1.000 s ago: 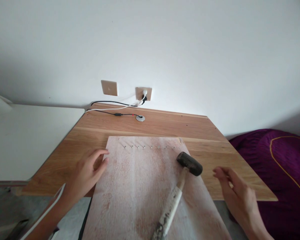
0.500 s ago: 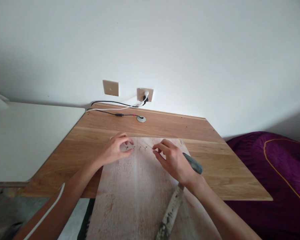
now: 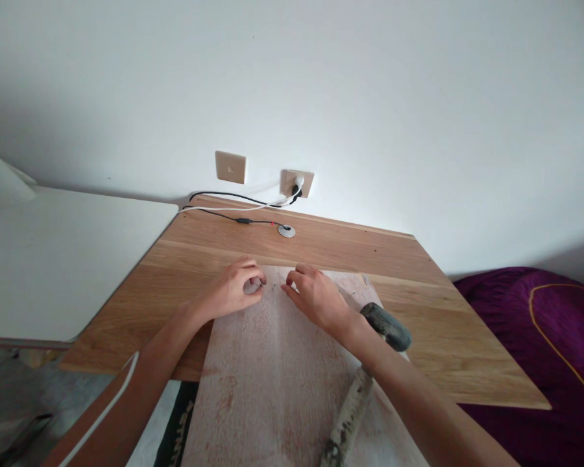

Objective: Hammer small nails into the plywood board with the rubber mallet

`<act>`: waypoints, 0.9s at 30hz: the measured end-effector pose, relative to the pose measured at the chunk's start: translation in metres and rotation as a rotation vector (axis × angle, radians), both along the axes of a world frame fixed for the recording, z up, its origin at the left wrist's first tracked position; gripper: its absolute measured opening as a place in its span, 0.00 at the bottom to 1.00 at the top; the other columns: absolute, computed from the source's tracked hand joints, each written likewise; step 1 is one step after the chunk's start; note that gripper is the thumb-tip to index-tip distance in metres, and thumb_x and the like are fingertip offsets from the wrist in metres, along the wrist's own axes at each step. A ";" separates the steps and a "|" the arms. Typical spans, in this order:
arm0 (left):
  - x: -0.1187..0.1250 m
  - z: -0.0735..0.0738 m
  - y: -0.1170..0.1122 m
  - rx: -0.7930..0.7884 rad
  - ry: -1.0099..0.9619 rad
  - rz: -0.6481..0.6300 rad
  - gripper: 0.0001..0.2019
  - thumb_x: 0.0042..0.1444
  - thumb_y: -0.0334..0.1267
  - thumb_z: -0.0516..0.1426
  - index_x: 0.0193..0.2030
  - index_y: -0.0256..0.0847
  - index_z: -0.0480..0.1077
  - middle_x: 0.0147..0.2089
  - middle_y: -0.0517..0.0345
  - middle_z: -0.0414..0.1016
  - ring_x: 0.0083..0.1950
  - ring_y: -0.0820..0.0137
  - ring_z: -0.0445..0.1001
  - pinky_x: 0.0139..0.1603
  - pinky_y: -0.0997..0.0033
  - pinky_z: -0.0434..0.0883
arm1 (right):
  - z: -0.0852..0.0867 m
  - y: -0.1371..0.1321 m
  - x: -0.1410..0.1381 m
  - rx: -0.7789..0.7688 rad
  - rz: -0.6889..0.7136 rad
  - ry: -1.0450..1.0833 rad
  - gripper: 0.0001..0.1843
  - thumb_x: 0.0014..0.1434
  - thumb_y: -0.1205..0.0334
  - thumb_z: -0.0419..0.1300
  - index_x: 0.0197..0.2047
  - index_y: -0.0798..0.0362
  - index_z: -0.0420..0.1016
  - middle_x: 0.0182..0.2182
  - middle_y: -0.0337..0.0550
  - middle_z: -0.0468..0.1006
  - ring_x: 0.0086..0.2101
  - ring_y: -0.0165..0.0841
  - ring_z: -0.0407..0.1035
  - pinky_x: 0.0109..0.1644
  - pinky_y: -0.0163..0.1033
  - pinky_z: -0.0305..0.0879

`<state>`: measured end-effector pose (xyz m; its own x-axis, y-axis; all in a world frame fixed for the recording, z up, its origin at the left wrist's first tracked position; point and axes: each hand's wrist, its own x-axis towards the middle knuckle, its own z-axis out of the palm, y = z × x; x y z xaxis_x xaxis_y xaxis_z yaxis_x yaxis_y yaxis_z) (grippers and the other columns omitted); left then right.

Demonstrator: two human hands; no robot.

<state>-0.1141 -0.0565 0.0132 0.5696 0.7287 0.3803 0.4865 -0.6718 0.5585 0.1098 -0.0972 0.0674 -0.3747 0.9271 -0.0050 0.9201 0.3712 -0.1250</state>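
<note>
A pale, worn wooden board (image 3: 257,376) lies under both hands, with small nails (image 3: 273,286) standing in its far part. My left hand (image 3: 236,288) is at the board's far left, thumb and fingertips curled close together beside the nails. Just right of it, my right hand (image 3: 316,295) pinches thumb and forefinger near the same nails. Whatever lies in either pinch is too small to make out. A mallet with a dark head (image 3: 387,326) and a mottled handle (image 3: 349,412) rests on the board, partly hidden by my right forearm.
Beneath the board is a wooden desktop (image 3: 467,350), against a white wall. Black and white cables run from a wall socket (image 3: 296,183) to a round cable grommet (image 3: 287,231). A white table (image 3: 68,266) stands at left, a purple beanbag (image 3: 520,337) at right.
My right hand has moved left, closer to my left hand and over some of the nails. A thin line seen at its fingertips earlier no longer shows. The view has shifted slightly.
</note>
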 end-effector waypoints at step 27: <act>-0.005 -0.003 0.003 -0.107 -0.022 0.023 0.04 0.60 0.34 0.62 0.36 0.41 0.79 0.33 0.60 0.74 0.33 0.71 0.74 0.38 0.70 0.69 | 0.001 0.003 0.004 0.029 0.169 0.006 0.12 0.69 0.77 0.58 0.45 0.58 0.82 0.43 0.53 0.82 0.45 0.38 0.77 0.51 0.40 0.69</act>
<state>-0.1189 -0.0533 0.0103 0.5446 0.7784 0.3123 0.4876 -0.5968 0.6372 0.1136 -0.0940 0.0682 -0.5253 0.8506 0.0234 0.8435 0.5241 -0.1177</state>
